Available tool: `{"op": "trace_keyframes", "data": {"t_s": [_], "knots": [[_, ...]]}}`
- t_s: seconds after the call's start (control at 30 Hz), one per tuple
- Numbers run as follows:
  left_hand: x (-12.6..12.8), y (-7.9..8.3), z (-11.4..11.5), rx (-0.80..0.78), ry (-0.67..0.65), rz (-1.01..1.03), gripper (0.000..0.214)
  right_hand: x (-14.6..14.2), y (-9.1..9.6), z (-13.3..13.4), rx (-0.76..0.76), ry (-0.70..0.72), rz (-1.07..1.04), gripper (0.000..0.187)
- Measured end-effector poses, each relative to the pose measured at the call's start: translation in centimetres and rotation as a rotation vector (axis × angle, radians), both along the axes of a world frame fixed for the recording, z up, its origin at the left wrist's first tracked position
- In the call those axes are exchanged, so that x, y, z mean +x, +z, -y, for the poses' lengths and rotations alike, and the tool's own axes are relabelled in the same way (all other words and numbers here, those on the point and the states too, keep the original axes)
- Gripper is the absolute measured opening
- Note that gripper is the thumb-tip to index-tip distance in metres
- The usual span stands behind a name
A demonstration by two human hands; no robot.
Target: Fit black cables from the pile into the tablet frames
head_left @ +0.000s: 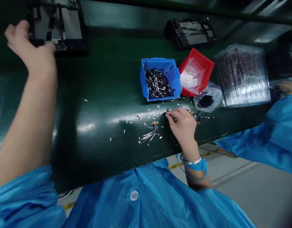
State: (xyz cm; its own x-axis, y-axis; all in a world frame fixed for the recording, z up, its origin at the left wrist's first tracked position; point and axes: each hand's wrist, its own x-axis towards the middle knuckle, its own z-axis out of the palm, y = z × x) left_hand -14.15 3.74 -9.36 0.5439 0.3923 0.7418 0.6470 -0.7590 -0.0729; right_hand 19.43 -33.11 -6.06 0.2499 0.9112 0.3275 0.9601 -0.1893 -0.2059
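Note:
My left hand [31, 53] is at the near left corner of a black device housing [72, 47] with grey panels and dark cables. Its thumb lies against the front edge and its fingers are spread along the left side. My right hand [184, 125] is pinched low over the green work surface [93, 152]. A small dark piece, perhaps a cable end, shows at its fingertips; most of it is hidden. Left of this hand lies a bunch of short grey cables [149, 134] with gold connectors. More cables [204, 117] lie partly behind the hand.
A blue bin [178, 77] holds many short black cables. Beside it stand a red bin [209, 68] with a plastic bag and a clear bag [216, 91] of black pieces. Stacked clear trays [245, 76], another black housing [174, 34] and a co-worker's blue sleeve [279, 126] are right. White slips are scattered.

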Motion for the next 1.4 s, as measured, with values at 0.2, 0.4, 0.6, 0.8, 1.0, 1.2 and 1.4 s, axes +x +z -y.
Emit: {"op": "trace_keyframes", "data": {"t_s": [0.2, 0.4, 0.6, 0.8, 1.0, 1.2, 1.4], "knots": [[9.3, 3.2, 23.6, -0.479, -0.328, -0.033, 0.025, 0.2, 0.4, 0.0, -0.004, 0.014, -0.051, 0.016], [10.4, 2.3, 31.7, -0.549, -0.634, -0.478, 0.045, 0.9, 0.1, 0.2, 0.026, 0.172, -0.006, 0.019], [7.8, 2.4, 28.6, -0.572, -0.638, -0.522, 0.042, 1.0, -0.1, 0.5, 0.117, 0.190, -0.041, 0.012], [9.2, 3.2, 30.4, -0.556, -0.532, -0.405, 0.038, -0.5, -1.0, 0.8, 0.222, 0.197, -0.016, 0.010], [10.5, 2.4, 32.6, -0.558, -0.494, -0.443, 0.051, -1.0, -0.3, 1.9, 0.236, 0.099, -0.104, 0.007], [10.7, 1.9, 32.3, -0.514, -0.597, -0.483, 0.056, -0.6, -0.9, 1.3, 0.204, 0.100, -0.090, 0.008], [11.0, 1.4, 32.4, -0.554, -0.578, -0.493, 0.061, -2.1, -0.8, 1.2, 0.173, 0.075, -0.119, 0.010]]}}
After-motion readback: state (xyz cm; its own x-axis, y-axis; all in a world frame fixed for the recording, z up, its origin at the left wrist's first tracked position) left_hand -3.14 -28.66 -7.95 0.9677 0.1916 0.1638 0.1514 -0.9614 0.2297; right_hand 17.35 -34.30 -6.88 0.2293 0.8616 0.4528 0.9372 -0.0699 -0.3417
